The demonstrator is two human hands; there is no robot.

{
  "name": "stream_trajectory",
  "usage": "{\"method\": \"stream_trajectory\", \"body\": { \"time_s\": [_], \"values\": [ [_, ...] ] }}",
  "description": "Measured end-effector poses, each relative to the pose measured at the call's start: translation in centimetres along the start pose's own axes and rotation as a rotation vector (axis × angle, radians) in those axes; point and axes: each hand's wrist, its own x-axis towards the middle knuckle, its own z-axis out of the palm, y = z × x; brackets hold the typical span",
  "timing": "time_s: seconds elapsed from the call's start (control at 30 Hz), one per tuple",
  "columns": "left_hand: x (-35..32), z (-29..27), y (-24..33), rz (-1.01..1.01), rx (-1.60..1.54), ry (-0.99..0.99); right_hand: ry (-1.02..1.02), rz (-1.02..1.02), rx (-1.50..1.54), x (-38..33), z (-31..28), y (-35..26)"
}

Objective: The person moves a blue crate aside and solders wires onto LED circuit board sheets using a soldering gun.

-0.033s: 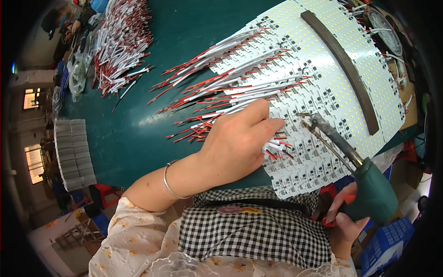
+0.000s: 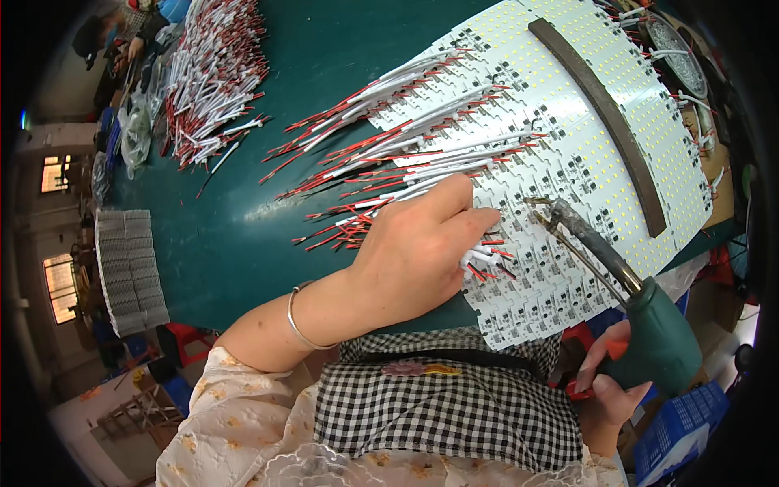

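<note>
A large sheet of white LED circuit boards [image 2: 568,105] lies on the green table [image 2: 243,235]. Rows of red-and-white wires [image 2: 406,154] fan out from its left edge. My left hand [image 2: 414,252] rests on the sheet's near left part, fingers closed on a few red-and-white wire ends [image 2: 485,261]. My right hand [image 2: 604,381], low at the right, grips the green handle of a soldering iron [image 2: 657,333]. Its dark metal tip [image 2: 542,204] hovers over the boards just right of my left fingertips. A silver bangle [image 2: 296,321] circles my left wrist.
A dark curved bar [image 2: 600,105] lies across the board sheet. A loose pile of red-and-white wires [image 2: 215,73] sits at the table's far left. A stack of grey ribbed parts [image 2: 130,268] stands beyond the left edge. A blue crate [image 2: 682,430] is at the lower right.
</note>
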Motion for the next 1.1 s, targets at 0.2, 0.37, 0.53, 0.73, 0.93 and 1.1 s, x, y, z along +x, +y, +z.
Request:
{"method": "stream_trajectory", "body": {
  "time_s": [0.2,0.37,0.53,0.73,0.93,1.1],
  "values": [
    [-0.1,0.2,-0.2,0.000,0.040,0.019,0.044,-0.011,-0.036,-0.5,-0.1,-0.3],
    [0.0,0.4,-1.2,0.023,-0.105,0.003,0.010,0.007,-0.021,-1.1,-0.4,-0.4],
    [0.0,0.4,-1.3,0.034,-0.134,-0.042,0.025,0.007,-0.064,-1.7,-0.5,-0.4],
    [-0.1,0.6,-1.5,0.092,-0.099,-0.038,-0.145,0.090,-0.001,-1.3,-0.4,-0.2],
    [-0.2,0.6,-1.0,0.126,0.005,-0.031,-0.010,0.170,-0.114,-1.8,-0.1,0.2],
    [-0.2,0.7,-0.4,0.112,0.052,-0.018,-0.290,-0.177,-0.628,-1.5,-1.1,0.4]
  ]
}}
